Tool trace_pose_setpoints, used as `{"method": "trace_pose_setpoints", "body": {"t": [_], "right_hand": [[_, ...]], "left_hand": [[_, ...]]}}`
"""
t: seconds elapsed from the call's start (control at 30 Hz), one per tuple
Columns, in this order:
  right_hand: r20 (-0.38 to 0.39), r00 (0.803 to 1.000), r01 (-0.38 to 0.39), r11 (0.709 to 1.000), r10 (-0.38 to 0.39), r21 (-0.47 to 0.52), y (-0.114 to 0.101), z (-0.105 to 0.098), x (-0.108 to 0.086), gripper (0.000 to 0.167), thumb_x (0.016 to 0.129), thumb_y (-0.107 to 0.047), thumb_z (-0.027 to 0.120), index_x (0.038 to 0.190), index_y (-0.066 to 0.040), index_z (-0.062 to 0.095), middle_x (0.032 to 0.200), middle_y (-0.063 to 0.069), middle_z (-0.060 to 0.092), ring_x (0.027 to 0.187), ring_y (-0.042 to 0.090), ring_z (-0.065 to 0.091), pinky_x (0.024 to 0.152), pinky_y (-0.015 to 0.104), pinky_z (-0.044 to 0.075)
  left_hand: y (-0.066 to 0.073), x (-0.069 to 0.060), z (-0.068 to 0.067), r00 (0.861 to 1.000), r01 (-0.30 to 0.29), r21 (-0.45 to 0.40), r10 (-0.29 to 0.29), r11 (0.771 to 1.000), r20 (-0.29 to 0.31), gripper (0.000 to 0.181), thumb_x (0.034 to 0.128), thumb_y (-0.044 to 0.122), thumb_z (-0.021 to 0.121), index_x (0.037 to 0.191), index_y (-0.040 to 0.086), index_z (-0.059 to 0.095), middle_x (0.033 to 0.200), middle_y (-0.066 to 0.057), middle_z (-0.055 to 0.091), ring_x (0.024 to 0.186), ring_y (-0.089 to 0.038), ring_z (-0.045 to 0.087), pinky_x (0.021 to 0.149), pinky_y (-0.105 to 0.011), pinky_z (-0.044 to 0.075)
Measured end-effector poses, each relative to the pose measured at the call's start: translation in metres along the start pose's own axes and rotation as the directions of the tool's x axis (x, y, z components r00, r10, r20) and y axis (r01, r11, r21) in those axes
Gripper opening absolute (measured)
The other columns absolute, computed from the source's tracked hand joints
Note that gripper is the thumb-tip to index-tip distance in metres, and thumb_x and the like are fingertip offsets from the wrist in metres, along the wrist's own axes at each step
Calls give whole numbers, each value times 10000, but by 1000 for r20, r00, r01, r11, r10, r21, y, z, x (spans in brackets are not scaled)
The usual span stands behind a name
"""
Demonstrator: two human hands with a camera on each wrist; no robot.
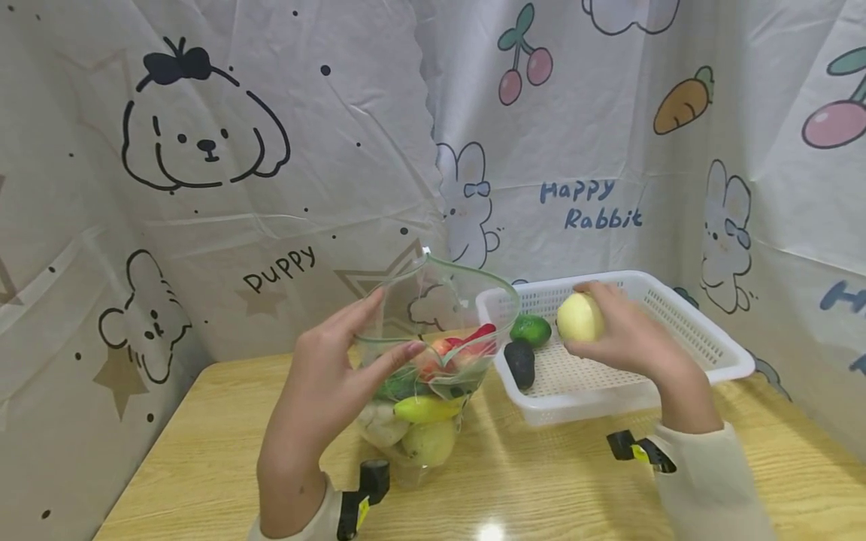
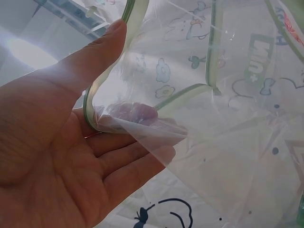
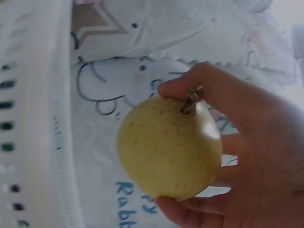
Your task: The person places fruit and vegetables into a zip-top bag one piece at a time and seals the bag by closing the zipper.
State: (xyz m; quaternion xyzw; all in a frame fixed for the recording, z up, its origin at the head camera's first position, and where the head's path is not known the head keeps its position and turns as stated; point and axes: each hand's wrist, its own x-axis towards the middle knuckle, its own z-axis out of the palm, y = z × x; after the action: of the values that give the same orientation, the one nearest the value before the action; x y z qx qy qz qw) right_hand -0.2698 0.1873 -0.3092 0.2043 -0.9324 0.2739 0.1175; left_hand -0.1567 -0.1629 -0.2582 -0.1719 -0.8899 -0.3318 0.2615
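Observation:
In the head view my left hand (image 1: 328,383) holds the rim of a clear zip bag (image 1: 422,300), with the thumb on the near side. The left wrist view shows the green zip edge (image 2: 89,107) between thumb and fingers. Inside the bag lie a yellow banana-shaped piece (image 1: 428,409), a pale yellow round fruit (image 1: 429,443), red and orange produce and something green. My right hand (image 1: 625,330) grips a pale yellow pear (image 1: 579,317) above a white basket (image 1: 734,367). Its short brown stem (image 3: 192,99) shows in the right wrist view.
A green fruit (image 1: 531,330) and a dark avocado-like fruit (image 1: 520,365) lie at the basket's left end. The basket and bag stand on a wooden table (image 1: 541,481). Printed cloth (image 1: 352,150) hangs behind and at both sides.

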Motion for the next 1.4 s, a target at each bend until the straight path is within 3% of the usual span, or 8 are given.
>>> {"method": "trace_pose_setpoints", "body": {"t": [0.2, 0.37, 0.67, 0.8, 0.9, 1.03, 1.13, 1.4], "right_hand": [[-254, 963, 105, 992, -86, 63, -36, -13, -14, 833, 777, -165, 860, 1482, -54, 431, 1358, 224, 481, 1021, 371, 568, 730, 493, 576], [-409, 899, 224, 967, -157, 121, -64, -18, -27, 858, 740, -39, 861, 1489, -134, 455, 1412, 173, 476, 945, 333, 592, 620, 282, 575], [-502, 831, 385, 899, -240, 209, -108, -10, -30, 885, 718, 47, 847, 1483, -148, 448, 1453, 130, 461, 921, 288, 589, 528, 184, 551], [-495, 815, 449, 867, -300, 214, -119, -1, -25, 848, 710, 43, 843, 1460, -139, 492, 1523, 105, 422, 1111, 289, 585, 647, 254, 609], [-506, 800, 483, 847, -323, 222, -123, 5, -22, 704, 740, 74, 803, 1385, -96, 577, 1470, 122, 471, 1220, 286, 572, 766, 280, 622], [-544, 771, 530, 807, -331, 260, -125, 12, -19, 421, 790, 186, 681, 1168, 1, 697, 1234, 115, 640, 1114, 250, 639, 820, 227, 597], [-533, 778, 535, 797, -334, 281, -126, 16, -16, 339, 815, 210, 636, 1075, 14, 728, 1109, 79, 699, 1055, 210, 669, 849, 221, 585], [-473, 802, 504, 839, -364, 208, -125, 17, -12, 264, 865, 116, 658, 1079, -19, 736, 1135, 57, 698, 1055, 183, 685, 877, 232, 581]], "left_hand": [[-2, -3, 2, 1000, 3, -7, -3, 1000, -7, 759, 853, 314, 837, 1469, 13, 514, 1469, -128, 548, 1384, -294, 498, 1134, -485, 424], [-2, -2, 6, 1000, -22, -19, 21, 1000, -6, 756, 844, 308, 843, 1459, 4, 523, 1462, -133, 553, 1372, -294, 511, 1135, -468, 424], [-2, -3, 8, 1000, -6, -46, 7, 999, 6, 764, 843, 302, 846, 1465, 5, 516, 1468, -125, 549, 1376, -285, 507, 1113, -478, 446], [-1, -3, 7, 1000, -28, -38, 27, 999, -6, 768, 840, 298, 848, 1461, -6, 514, 1473, -136, 539, 1377, -294, 506, 1137, -462, 422], [1, -2, 7, 999, -39, -32, 38, 999, -11, 772, 840, 309, 846, 1461, -6, 514, 1473, -135, 538, 1371, -291, 513, 1135, -454, 425], [3, -1, 7, 999, -36, -36, 36, 999, -12, 772, 840, 325, 845, 1460, -1, 520, 1464, -130, 553, 1357, -278, 528, 1120, -449, 444], [3, 0, 8, 999, -32, -33, 31, 999, -13, 778, 842, 344, 841, 1458, -7, 519, 1459, -134, 557, 1351, -269, 534, 1115, -441, 451], [3, 2, 7, 999, 6, -26, -7, 1000, -41, 775, 849, 350, 834, 1470, 17, 514, 1448, -120, 576, 1064, -232, 596, 990, -443, 529]]}}
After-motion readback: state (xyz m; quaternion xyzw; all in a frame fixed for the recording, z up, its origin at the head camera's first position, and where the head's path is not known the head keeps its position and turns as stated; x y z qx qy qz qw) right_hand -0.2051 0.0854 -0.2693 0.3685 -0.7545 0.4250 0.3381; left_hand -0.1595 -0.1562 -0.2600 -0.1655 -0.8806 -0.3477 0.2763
